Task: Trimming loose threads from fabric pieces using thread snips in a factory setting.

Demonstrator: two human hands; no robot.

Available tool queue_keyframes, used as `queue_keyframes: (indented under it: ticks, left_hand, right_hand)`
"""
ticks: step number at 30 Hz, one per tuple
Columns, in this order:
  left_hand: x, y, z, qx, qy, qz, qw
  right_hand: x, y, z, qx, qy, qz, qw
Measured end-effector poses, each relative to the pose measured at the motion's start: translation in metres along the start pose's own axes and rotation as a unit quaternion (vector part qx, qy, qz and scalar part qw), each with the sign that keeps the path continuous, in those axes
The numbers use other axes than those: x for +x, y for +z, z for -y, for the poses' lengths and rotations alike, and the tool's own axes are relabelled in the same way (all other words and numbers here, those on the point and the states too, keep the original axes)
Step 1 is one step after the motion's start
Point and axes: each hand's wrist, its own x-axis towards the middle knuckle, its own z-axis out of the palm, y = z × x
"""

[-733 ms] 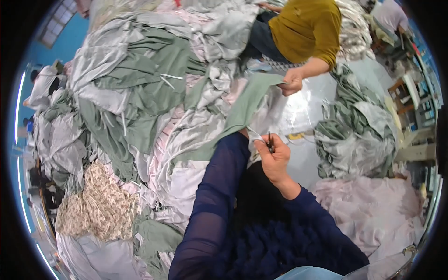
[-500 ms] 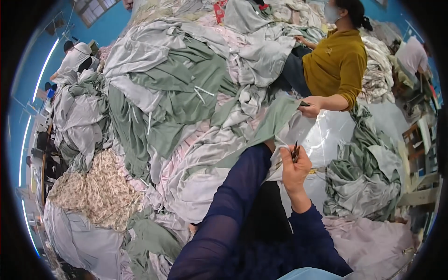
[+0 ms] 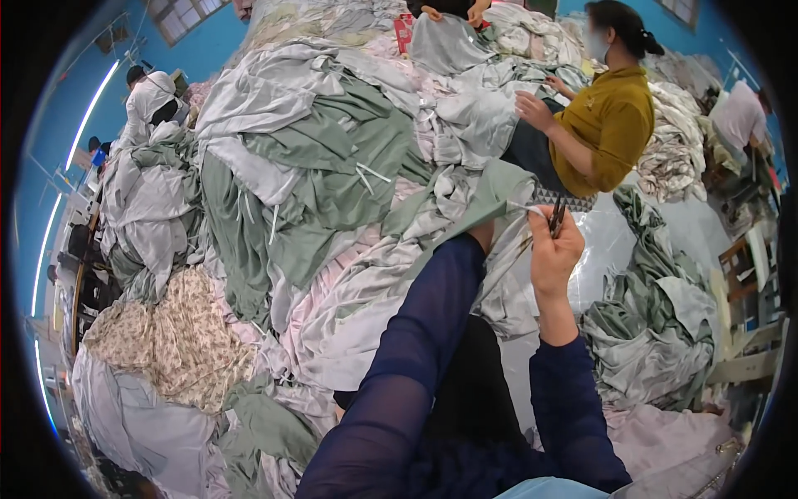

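Note:
My right hand point(image 3: 555, 254) is closed around a pair of dark thread snips point(image 3: 557, 218), whose blades point up. A narrow white strip point(image 3: 524, 208) at the edge of the green cloth point(image 3: 490, 195) runs to its thumb and forefinger. My left hand point(image 3: 483, 234) reaches in at the green cloth; only a bit near the wrist shows, and its fingers are hidden by the fabric. White and grey fabric point(image 3: 499, 283) hangs below the green piece, between my forearms.
A large heap of green and white cloth point(image 3: 332, 141) fills the left and middle. Floral cloth point(image 3: 179, 341) lies at the lower left, another green-white pile point(image 3: 652, 324) at the right. A co-worker in a mustard top point(image 3: 611, 116) sits close by at the far right.
My right hand has moved up and slightly right with the snips and strip. The co-worker's near hand has left the green cloth's edge and drawn back.

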Motion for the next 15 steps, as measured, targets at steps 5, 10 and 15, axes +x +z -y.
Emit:
queue_keyframes:
  ticks: [5,10,15]
  left_hand:
    - [0.017,-0.002,-0.011,0.035,-0.008,0.006,0.999]
    - [0.042,-0.034,-0.006,0.089,-0.026,0.001,0.996]
    - [0.063,-0.038,-0.03,-0.054,-0.076,-0.007,0.996]
  right_hand:
    - [0.029,0.012,-0.016,0.039,0.019,-0.007,0.999]
    - [0.076,0.054,-0.028,0.038,0.026,0.029,0.998]
    - [0.137,0.077,-0.042,0.14,0.065,0.021,0.988]
